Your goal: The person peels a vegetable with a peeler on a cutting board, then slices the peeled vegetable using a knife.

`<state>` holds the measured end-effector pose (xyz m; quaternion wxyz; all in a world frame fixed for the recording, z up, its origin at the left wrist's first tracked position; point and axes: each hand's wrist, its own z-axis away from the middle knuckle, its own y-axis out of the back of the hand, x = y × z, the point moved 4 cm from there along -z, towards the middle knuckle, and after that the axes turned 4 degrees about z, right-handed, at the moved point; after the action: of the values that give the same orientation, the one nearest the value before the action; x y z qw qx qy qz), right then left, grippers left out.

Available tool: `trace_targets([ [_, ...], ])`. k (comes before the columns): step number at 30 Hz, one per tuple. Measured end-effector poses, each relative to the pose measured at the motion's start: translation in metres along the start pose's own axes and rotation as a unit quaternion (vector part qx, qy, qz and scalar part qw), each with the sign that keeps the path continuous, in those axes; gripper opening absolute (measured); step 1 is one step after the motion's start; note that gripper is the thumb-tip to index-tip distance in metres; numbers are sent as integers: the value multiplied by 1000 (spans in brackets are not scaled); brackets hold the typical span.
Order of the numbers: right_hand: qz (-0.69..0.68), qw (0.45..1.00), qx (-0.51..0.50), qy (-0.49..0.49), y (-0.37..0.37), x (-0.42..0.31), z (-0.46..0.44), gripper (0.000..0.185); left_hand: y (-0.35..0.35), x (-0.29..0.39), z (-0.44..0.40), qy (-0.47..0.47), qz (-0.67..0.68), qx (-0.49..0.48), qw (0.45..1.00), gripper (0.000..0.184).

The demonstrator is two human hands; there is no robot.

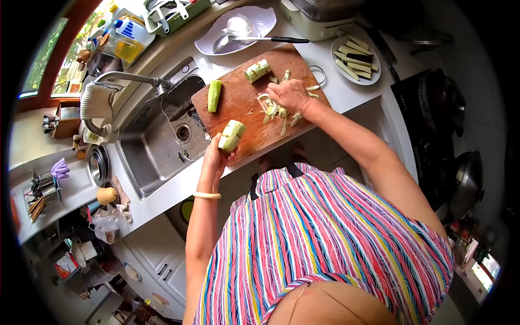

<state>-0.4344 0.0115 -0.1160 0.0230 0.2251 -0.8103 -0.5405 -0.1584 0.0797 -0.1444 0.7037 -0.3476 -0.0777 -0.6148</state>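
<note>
My left hand (221,155) holds a peeled pale green vegetable piece (232,135) over the near left edge of the wooden cutting board (244,100). My right hand (290,97) is closed over a heap of pale peelings (276,111) on the board's right part; whatever its fingers grip is too small to make out. Another thick peeled piece (257,71) lies near the board's back edge. A slimmer green piece (214,96) rests at the board's left side.
A steel sink (143,143) with a faucet (127,77) is left of the board. Behind it stands a white dish (203,42) with a ladle (260,39). At the right are a plate of cut strips (355,60) and a black stove (414,124).
</note>
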Motion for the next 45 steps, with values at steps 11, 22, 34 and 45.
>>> trace_targets([
  [11, 17, 998, -55, -29, -17, 10, 4, 22, -9, 5, -30, 15, -65, 19, 998, 41],
  [22, -65, 995, -1, 72, -37, -75, 3, 21, -15, -13, -37, 85, 38, 48, 995, 33],
  [34, 66, 989, -61, 114, -55, -18, 8, 20, -4, 4, -22, -16, -80, 84, 993, 36],
  [45, 23, 997, -51, 59, -48, -27, 8, 22, 3, 7, -18, -49, -158, 81, 983, 31],
])
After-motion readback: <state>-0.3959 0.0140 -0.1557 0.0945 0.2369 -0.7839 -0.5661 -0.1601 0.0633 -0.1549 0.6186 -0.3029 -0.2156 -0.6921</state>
